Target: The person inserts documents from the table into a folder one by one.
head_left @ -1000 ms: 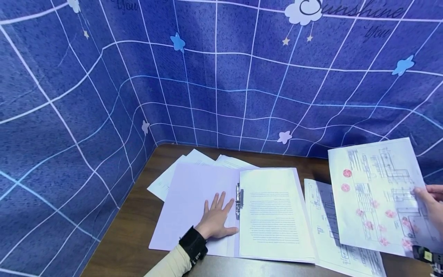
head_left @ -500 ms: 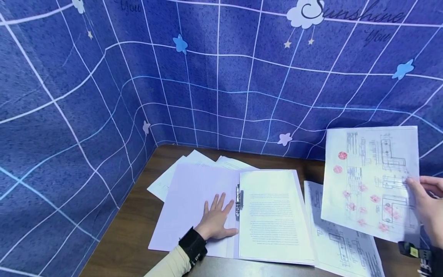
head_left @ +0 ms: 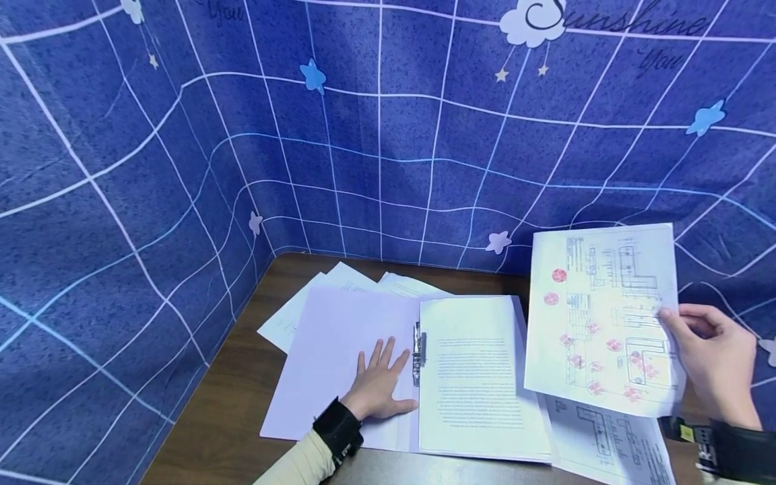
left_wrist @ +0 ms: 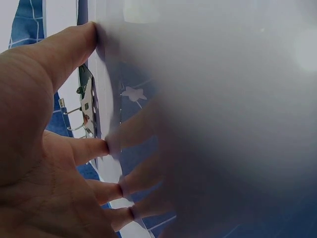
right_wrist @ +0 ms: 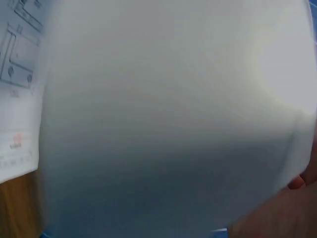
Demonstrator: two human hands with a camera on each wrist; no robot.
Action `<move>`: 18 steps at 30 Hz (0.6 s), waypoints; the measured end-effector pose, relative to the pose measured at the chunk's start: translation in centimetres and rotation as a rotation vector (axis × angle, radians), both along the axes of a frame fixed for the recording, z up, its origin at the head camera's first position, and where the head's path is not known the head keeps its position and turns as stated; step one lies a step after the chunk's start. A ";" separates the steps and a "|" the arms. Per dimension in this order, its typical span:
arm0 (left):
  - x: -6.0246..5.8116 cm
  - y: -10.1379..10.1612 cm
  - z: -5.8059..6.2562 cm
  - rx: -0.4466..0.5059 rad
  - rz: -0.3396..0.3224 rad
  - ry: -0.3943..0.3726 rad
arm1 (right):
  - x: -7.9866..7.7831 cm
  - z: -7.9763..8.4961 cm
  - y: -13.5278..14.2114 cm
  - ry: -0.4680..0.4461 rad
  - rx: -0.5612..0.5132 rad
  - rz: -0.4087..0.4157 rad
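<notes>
My left hand (head_left: 378,387) lies with spread fingers on the inside left cover of a pale purple folder (head_left: 345,337), left of its metal clip (head_left: 417,353). In the left wrist view the fingertips (left_wrist: 101,146) touch the glossy cover. Printed text pages (head_left: 475,377) fill the folder's right side. My right hand (head_left: 712,357) pinches the right edge of a sheet with drawings and red stamps (head_left: 606,316), held up over the table right of the folder. In the right wrist view the raised sheet (right_wrist: 163,99) blocks most of the scene; a little of the hand shows at the right.
Another drawing sheet (head_left: 612,438) lies on the brown table (head_left: 206,417), partly under the folder's right edge. Several loose white papers (head_left: 291,313) stick out behind the folder's upper left. A blue curtain with white lines (head_left: 364,168) stands behind and to the left.
My right hand has carried the stamped sheet left, toward the folder, after raising it slightly and straightening it. The left hand and the folder have stayed in place.
</notes>
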State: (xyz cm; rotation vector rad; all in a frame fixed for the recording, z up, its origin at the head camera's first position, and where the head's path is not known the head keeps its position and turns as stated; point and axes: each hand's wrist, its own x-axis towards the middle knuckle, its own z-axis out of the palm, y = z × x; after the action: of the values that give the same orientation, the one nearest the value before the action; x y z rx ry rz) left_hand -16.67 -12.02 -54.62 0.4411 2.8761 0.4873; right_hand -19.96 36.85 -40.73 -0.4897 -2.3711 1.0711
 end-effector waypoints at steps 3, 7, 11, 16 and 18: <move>0.0 0.0 0.0 0.006 -0.001 0.000 | -0.1 -0.5 -0.7 -0.013 -0.028 0.024; 0.0 -0.1 0.0 0.009 -0.002 -0.003 | 0.0 -1.6 -1.7 -0.016 -0.028 0.071; 0.0 0.0 0.0 0.007 -0.003 -0.002 | -0.1 -2.6 -2.9 -0.029 -0.034 0.117; 0.0 0.0 0.2 0.014 -0.003 -0.001 | 0.0 -3.9 -4.5 -0.061 -0.003 0.164; 0.0 0.0 0.2 0.013 -0.004 0.000 | 0.1 -4.4 -5.2 -0.073 0.001 0.186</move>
State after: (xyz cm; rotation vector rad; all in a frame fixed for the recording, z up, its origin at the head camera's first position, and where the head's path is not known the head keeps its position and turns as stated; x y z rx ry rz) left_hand -16.69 -11.99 -54.43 0.4490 2.8729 0.5055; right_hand -19.87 31.67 -45.11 -0.3173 -2.5206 1.1499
